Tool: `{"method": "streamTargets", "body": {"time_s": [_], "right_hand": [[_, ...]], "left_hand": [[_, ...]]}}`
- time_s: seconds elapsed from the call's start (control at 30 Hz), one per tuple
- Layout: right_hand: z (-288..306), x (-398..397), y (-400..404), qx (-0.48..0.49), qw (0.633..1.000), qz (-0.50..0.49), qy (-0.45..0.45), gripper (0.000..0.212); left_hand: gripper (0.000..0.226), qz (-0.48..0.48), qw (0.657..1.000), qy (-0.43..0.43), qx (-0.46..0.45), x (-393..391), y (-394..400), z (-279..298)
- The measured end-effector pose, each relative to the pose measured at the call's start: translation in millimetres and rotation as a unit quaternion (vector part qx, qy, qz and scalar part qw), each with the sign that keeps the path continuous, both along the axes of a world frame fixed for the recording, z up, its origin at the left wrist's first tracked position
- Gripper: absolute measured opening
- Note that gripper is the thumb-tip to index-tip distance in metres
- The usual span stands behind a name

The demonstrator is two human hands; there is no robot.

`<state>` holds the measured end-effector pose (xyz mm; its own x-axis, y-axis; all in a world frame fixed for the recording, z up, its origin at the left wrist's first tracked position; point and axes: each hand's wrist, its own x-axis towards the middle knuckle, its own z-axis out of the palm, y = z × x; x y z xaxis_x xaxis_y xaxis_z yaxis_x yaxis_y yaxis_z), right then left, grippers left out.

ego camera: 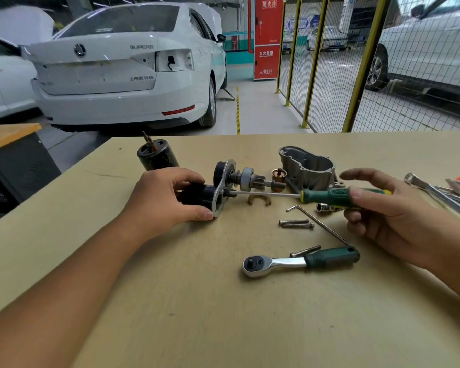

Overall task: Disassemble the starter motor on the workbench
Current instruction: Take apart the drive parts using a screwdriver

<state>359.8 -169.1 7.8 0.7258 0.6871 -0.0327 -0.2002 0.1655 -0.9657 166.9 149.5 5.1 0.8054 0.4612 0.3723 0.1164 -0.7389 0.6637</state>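
Bench [170, 301]: matt tan wood-look top, smooth w/ faint scuffs. Solenoid [197, 196]: glossy black casing. Plate [221, 187]: bare grey metal, dull sheen. Pinion [258, 181]: dark steel, greasy look. Housing [307, 167]: cast alu., matt grey, rough inside. Motor can [157, 155]: black, speckled, semi-matt. Bushing [278, 176]: coppery metal, shiny. Screwdriver [327, 196]: bright steel shaft, green plastic grip, ribbed. Ratchet [276, 264]: polished chrome head, green matt grip. Hex key [319, 224] & bolts [296, 223]: plain grey steel.

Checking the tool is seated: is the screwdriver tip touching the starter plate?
Touching. The head view shows the screwdriver shaft running straight to a screw on the plate, no gap visible.
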Motion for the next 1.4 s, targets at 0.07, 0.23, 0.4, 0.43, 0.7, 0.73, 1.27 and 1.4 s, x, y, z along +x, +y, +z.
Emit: {"method": "streamTargets", "body": {"time_s": [0.07,0.23,0.4,0.43,0.7,0.73,1.27,1.4], "right_hand": [[2.0,0.8,1.1,-0.053,0.999,-0.013,0.0,0.045],[-1.9,6.7,-4.1,-0.006,1.0,0.003,-0.025,0.058],[-1.5,1.3,1.1,-0.027,1.0,-0.003,-0.003,0.069],[0.1,1.0,1.7,-0.049,0.999,-0.017,0.001,0.064],[-2.8,1.8,-2.0,-0.004,1.0,0.015,-0.013,0.058],[-2.0,1.3,-0.3,-0.018,1.0,0.01,-0.009,0.05],[-0.4,7.1,-2.3,-0.091,0.995,0.013,-0.024,0.043],[-6.7,9.5,-3.1,-0.025,1.0,0.007,0.001,0.062]], "left_hand": [[0.059,0.001,1.0,-0.001,-0.001,0.1,-0.1,0.2],[0.06,0.0,1.0,0.001,0.0,-0.2,-0.2,-0.5],[0.059,-0.001,1.0,-0.003,0.002,-0.3,0.5,-0.7],[0.059,-0.002,1.0,-0.003,0.003,-0.5,0.4,-0.5],[0.061,0.005,1.0,0.001,-0.001,0.4,0.2,-1.1],[0.061,0.005,1.0,0.002,-0.001,0.4,0.4,-1.0],[0.058,-0.002,1.0,-0.003,-0.003,0.3,2.2,-1.3],[0.059,-0.003,1.0,-0.003,-0.004,-0.1,2.7,-2.3]]}}
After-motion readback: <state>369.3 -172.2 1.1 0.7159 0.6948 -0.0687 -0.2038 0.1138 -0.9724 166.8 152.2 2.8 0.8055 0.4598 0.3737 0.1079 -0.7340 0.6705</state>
